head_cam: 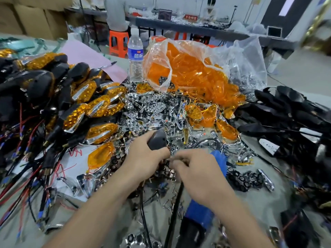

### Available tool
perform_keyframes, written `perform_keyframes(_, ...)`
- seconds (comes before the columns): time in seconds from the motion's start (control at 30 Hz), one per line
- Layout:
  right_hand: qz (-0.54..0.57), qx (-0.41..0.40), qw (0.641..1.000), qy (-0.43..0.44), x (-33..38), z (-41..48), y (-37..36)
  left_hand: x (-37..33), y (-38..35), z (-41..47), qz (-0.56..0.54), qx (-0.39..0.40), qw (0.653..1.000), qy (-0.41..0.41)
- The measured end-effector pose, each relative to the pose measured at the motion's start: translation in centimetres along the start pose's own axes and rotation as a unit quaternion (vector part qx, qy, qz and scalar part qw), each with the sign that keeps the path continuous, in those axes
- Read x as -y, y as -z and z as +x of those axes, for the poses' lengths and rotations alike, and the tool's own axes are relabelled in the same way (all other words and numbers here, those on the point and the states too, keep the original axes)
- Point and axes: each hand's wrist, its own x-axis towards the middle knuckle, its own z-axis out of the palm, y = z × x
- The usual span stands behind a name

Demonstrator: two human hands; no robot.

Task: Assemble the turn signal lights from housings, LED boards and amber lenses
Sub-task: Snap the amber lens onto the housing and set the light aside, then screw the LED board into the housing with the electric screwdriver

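Note:
My left hand (146, 156) grips a dark grey housing (157, 139) at the middle of the table, its rounded end pointing up. My right hand (195, 169) is just right of it with fingers curled toward the housing's lower end; what they pinch is hidden. Chrome LED reflector pieces (143, 108) lie heaped behind the hands. Loose amber lenses (207, 113) lie right of that heap, and a clear bag of amber lenses (193, 68) stands behind. Finished amber-and-black lights (84, 108) with wires are piled at the left.
Black empty housings (286, 119) fill the right side. A blue-handled tool (198, 215) with a black cable lies under my right forearm. A water bottle (135, 54) stands behind the heap. Black LED boards (245, 179) lie at the right. Orange stools and another bench are beyond.

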Motion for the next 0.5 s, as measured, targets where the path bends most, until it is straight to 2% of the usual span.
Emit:
perform_keyframes(0.13, 0.127, -0.027, 0.991, 0.025, -0.2, 1.3, 0.3, 0.3, 0.5, 0.4, -0.03, 0.003, 1.0, 0.005)
perform_keyframes(0.27, 0.216, -0.069, 0.974, 0.017, -1.1, 1.8, -0.3, 0.2, 0.5, 0.3, -0.011, 0.009, 1.0, -0.014)
perform_keyframes(0.5, 0.239, -0.08, 0.966, 0.06, -1.8, 1.9, -0.3, -1.1, -0.3, -1.2, 0.041, 0.032, 0.995, -0.08)
